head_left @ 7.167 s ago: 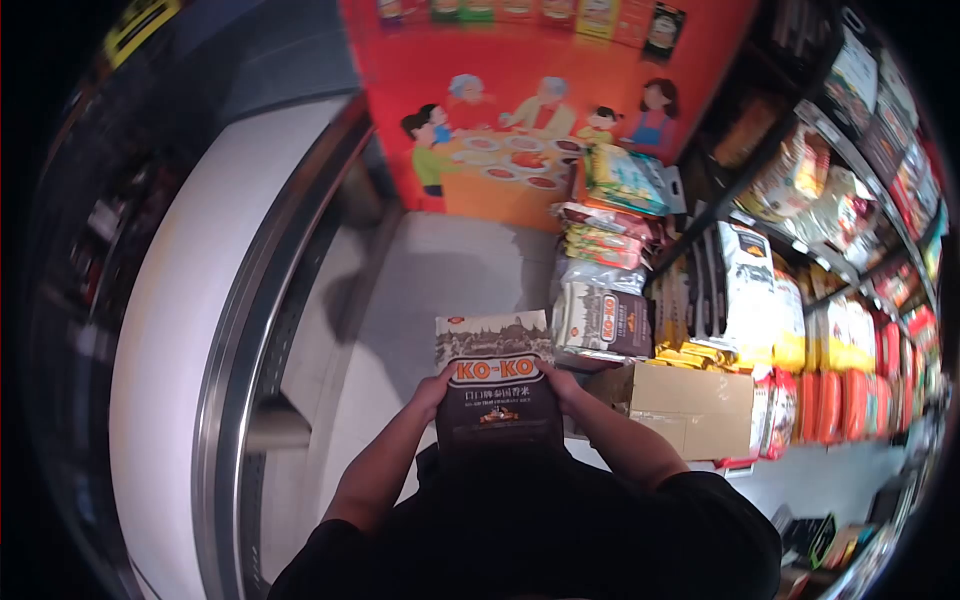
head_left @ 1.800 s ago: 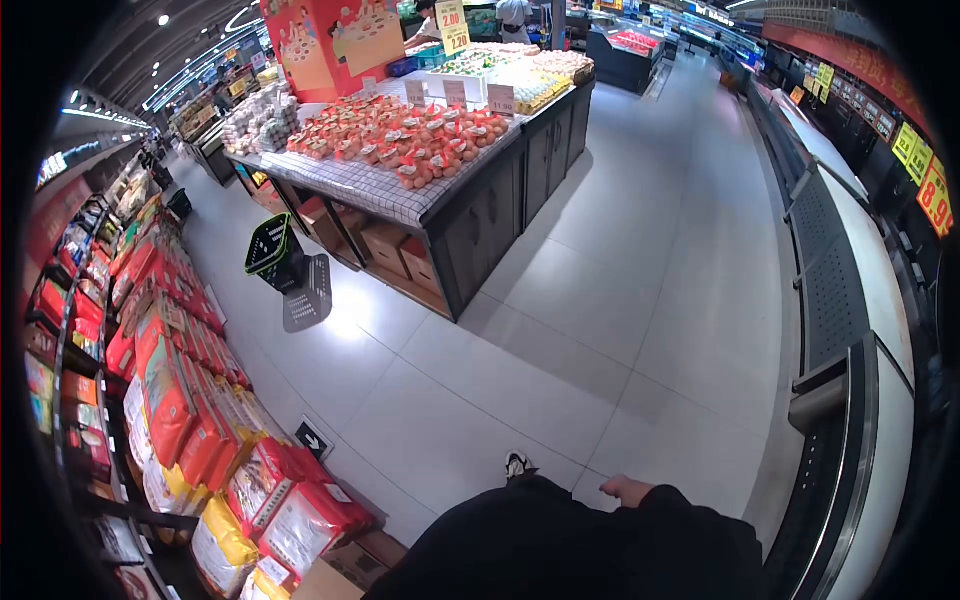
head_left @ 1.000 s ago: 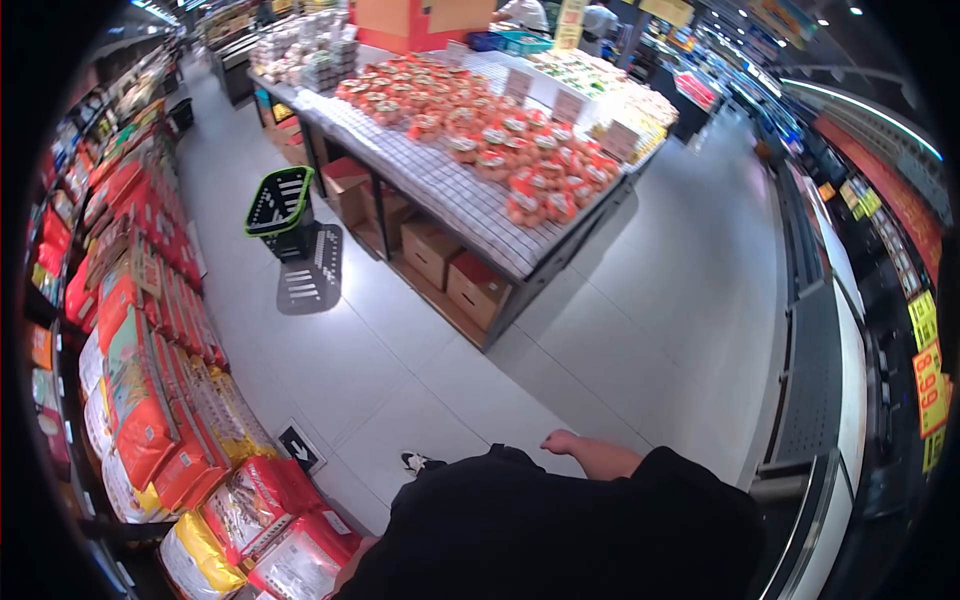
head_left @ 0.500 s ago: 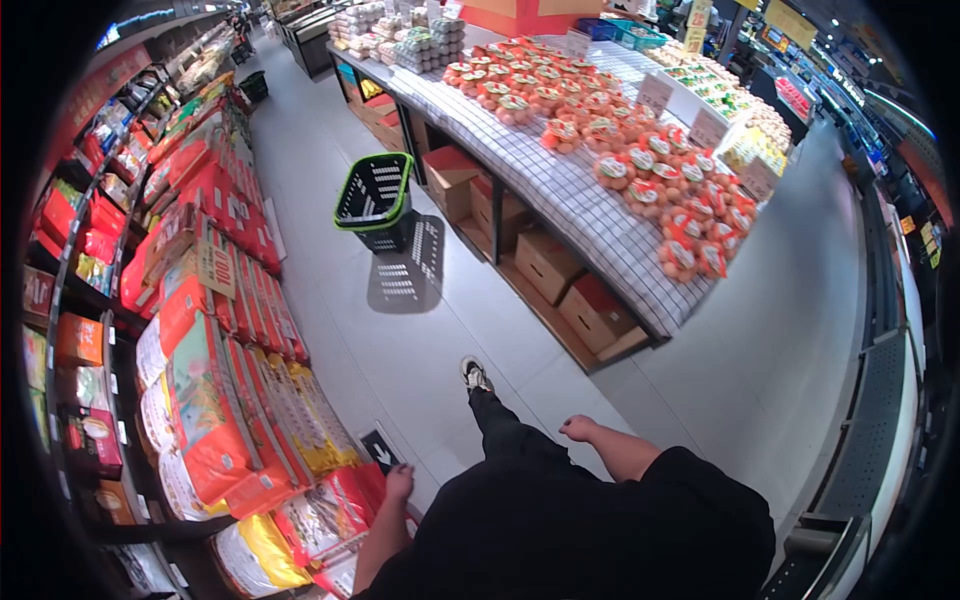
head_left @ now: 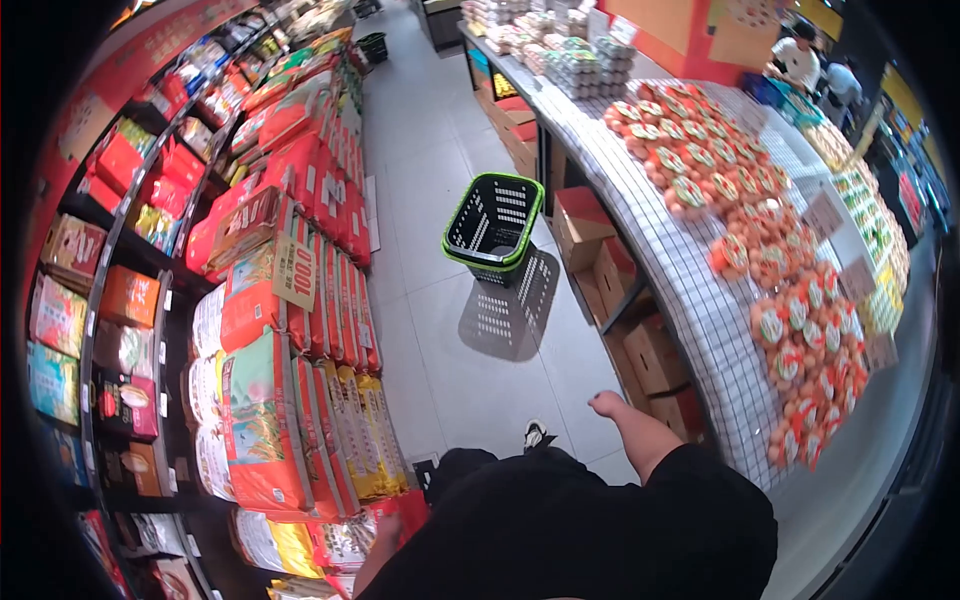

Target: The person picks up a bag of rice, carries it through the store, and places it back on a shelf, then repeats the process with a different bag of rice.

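My right hand hangs over the aisle floor, its fingers curled and nothing visible in them. Low at the left, my left hand is smeared and partly dark, close to the red bags of the lower stack; its fingers cannot be made out. Ahead on the floor stands a black shopping basket with a bright green rim, out of reach of both hands. Its upright sides cast a holed shadow. One shoe shows below me.
Stacked red and yellow bags line the left, with a price sign. On the right, a checked-cloth table carries several red net bags of eggs, above cardboard boxes. A person is at the far right.
My view has swung left and forward; the basket and egg table now appear further right and the basket nearer. My left hand has dropped back toward the bags. A distant person has come into view.
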Motion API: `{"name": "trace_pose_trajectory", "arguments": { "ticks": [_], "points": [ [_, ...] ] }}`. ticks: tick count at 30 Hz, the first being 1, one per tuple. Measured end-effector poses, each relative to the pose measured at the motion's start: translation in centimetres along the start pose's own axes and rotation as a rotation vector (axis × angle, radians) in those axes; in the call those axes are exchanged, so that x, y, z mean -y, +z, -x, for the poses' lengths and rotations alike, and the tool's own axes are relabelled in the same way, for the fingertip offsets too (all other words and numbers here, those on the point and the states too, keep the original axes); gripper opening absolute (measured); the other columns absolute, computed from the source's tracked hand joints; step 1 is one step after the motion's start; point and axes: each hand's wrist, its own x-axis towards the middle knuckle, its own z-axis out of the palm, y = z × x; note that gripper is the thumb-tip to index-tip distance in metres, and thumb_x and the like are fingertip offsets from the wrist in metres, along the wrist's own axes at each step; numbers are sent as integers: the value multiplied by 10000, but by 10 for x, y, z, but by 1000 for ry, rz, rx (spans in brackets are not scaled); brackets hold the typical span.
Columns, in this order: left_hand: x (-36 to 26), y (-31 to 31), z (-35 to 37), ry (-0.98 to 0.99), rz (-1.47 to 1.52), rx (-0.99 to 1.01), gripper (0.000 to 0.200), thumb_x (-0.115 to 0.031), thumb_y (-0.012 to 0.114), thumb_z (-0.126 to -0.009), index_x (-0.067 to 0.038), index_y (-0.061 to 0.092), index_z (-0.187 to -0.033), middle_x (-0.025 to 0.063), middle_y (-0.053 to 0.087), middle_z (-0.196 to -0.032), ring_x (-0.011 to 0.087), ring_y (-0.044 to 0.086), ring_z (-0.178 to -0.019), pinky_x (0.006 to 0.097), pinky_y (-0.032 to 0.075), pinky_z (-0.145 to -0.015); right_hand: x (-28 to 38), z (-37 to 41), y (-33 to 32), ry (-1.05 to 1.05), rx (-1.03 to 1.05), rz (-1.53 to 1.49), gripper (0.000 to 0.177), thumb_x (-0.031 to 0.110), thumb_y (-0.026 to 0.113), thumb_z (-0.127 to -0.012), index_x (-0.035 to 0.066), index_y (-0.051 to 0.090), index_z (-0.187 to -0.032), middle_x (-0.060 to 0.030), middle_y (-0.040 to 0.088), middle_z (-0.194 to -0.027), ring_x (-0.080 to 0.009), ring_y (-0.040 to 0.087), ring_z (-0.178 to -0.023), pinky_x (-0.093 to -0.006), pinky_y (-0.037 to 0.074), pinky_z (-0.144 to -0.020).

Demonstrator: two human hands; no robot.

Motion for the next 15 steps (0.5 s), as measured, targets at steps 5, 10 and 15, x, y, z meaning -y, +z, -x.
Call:
{"name": "trace_pose_trajectory", "arguments": {
  "ticks": [5,10,15],
  "points": [
    [-112,18,-64,16,349,-93,396,-319,590,-917,3,713,-1112,182,735,-970,297,712,-885,383,546,-774,82,-83,-109,2,-243,-403,352,323,668,-861,48,744,-1068,-160,720,-1093,-283,675,-1002,-394,522,-883],
    [-133,41,-197,266,90,-37,400,-331,586,-931,9,711,-1101,228,716,-1028,336,695,-981,420,537,-834,124,-144,-115,2,-205,-337,381,362,664,-865,49,741,-1069,-133,736,-941,-246,694,-847,-396,539,-801],
    [-209,-87,-229,-53,103,162,506,-426,568,-932,24,692,-1126,222,676,-1175,363,653,-1093,422,509,-935,149,-153,-76,8,116,88,488,444,605,-892,55,707,-1169,-196,657,-1240,-357,613,-1170,-428,482,-1003]
  ]
}}
